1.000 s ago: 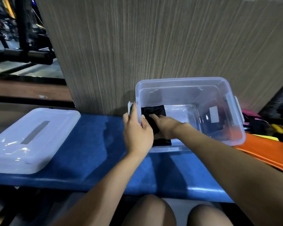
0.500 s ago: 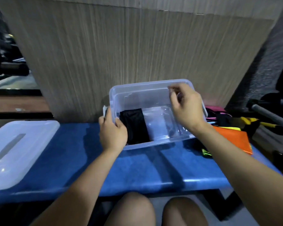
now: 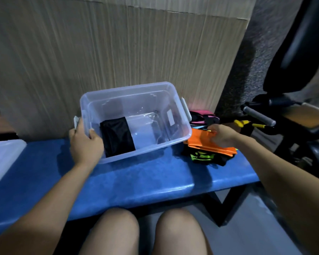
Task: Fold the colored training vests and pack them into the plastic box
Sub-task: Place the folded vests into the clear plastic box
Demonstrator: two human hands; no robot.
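The plastic box (image 3: 136,100) is clear and rectangular, with pale latch handles on its two short ends, and it stands on the blue padded counter (image 3: 136,181) against a ribbed beige panel (image 3: 118,52). Inside it, a folded black vest (image 3: 117,138) lies flat on the floor of the box toward the 9 o'clock end; the rest of the box floor shows bare plastic. At 3 o'clock of the box, touching its wall, a folded orange vest (image 3: 225,149) tops a loose pile; under it a neon green vest (image 3: 201,156) with black trim shows, and behind it lie pink and black vests (image 3: 203,115).

The left hand (image 3: 86,146) grips the box's 9 o'clock rim, thumb hooked inside over the edge and the fingers wrapped round the outside by the latch. The right hand (image 3: 221,136) reaches out at 3 o'clock and rests on the orange vest, its fingers (image 3: 211,128) curled down onto the cloth at the far edge; whether they pinch it I cannot tell.

A white label (image 3: 170,116) sits on the box's inner right wall, its writing too small to read. The white lid (image 3: 2,159) lies at 9 o'clock on the counter.
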